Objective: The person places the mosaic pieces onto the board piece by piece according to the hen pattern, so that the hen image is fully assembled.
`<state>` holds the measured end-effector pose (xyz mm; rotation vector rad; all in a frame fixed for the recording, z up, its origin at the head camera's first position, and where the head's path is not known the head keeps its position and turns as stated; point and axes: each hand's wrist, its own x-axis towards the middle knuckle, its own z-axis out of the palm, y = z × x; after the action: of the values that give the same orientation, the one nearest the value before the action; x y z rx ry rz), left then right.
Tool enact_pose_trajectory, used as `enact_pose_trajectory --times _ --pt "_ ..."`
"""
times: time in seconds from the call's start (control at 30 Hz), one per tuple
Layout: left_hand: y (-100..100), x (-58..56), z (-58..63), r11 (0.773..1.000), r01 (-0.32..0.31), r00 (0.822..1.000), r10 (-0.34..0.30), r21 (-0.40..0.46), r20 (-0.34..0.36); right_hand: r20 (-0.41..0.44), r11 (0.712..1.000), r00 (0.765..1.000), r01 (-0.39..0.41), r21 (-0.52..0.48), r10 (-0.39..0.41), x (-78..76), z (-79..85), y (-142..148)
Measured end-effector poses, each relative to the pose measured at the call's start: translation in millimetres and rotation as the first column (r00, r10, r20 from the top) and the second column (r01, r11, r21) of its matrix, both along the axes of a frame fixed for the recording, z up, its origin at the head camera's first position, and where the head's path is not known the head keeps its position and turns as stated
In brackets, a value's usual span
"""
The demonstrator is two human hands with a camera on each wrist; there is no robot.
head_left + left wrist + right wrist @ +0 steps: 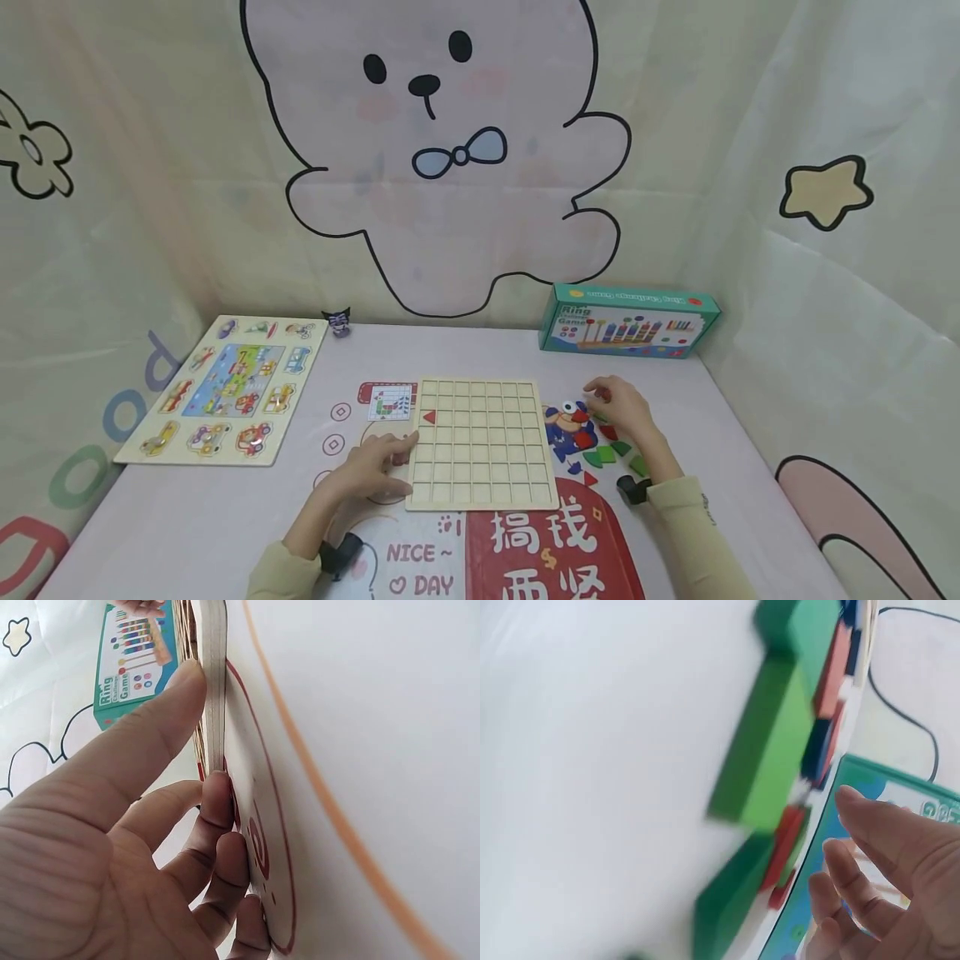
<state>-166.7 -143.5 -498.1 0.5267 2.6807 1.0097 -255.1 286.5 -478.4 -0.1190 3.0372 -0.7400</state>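
touching the grid board [483, 450] at its edge, the left hand [369, 467] has relaxed fingers; the board lies between both hands, a red triangle [430, 417] on it just beyond the left fingertips. the right hand [621, 404], loosely curled and empty, hovers beside coloured blocks [606, 455].

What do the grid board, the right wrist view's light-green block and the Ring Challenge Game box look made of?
Grid board: likely matte plywood; pale tan, layered-looking edge.
Light-green block: painted wood or plastic, unclear; smooth, even colour, blurred.
Ring Challenge Game box: probably cardboard, smooth printed finish; flat panels.
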Motion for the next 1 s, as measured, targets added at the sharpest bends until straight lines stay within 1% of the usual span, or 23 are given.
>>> enact_pose_trajectory --times 0.2,0.37,0.57,0.73,1.0 --pt "0 0.1 1.4 1.000 -0.003 1.000 0.003 -0.003 0.003 0.020 1.000 1.000 0.000 0.025 0.000 -2.4 0.0 14" --pt "0 0.0 2.2 1.000 -0.002 1.000 0.002 0.000 0.008 0.035 1.000 0.999 0.007 0.026 -0.008 -4.8 1.9 21" --pt "-1 0.0 1.3 1.000 -0.002 1.000 0.002 0.004 0.016 0.025 0.999 0.999 0.020 0.031 -0.021 -5.5 1.8 26" --pt "0 0.1 0.6 1.000 -0.008 1.000 0.008 0.003 0.012 0.047 0.998 0.998 0.035 0.043 -0.037 -6.2 0.8 29" --pt "0 1.3 1.3 1.000 -0.008 1.000 0.008 0.006 0.004 0.086 0.998 0.995 0.038 0.050 -0.042 -7.3 1.3 27"
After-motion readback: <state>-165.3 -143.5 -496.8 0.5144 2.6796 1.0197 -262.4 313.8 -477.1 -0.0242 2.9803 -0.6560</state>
